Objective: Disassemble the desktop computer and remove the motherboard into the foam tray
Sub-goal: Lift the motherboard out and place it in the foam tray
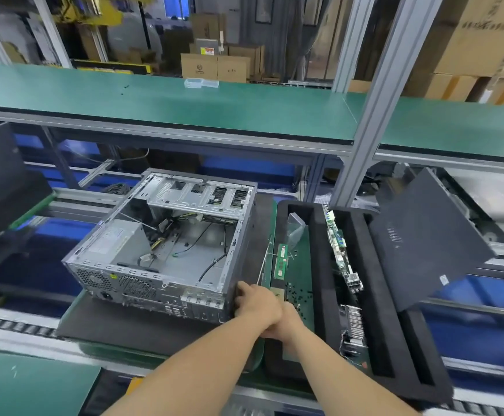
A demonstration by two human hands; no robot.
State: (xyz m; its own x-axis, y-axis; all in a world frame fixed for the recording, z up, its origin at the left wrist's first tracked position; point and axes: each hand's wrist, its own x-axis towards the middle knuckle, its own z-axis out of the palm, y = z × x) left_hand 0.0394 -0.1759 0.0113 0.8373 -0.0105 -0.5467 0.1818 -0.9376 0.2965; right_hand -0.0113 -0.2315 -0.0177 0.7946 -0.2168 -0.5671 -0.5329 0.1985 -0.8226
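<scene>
Our forearms cross low in view, meeting at the near right corner of the computer case (166, 235). The left hand (253, 298) bends its fingers round that corner and grips the metal edge. The right hand (288, 316) sits under the left wrist, mostly hidden, so we cannot tell whether it is spread or pinching anything.

The motherboard (340, 250) already stands on edge in a slot of the foam tray (319, 235), right of the case, and the case floor looks bare apart from loose cables.

We judge the main risk to be the loose screws (301, 295) and the memory stick (280, 261) just beside our hands. Shifting the case or sweeping a wrist could scatter them. Bumping the tray could tip the upright board, and the case's raw sheet edges could nick our fingers.
</scene>
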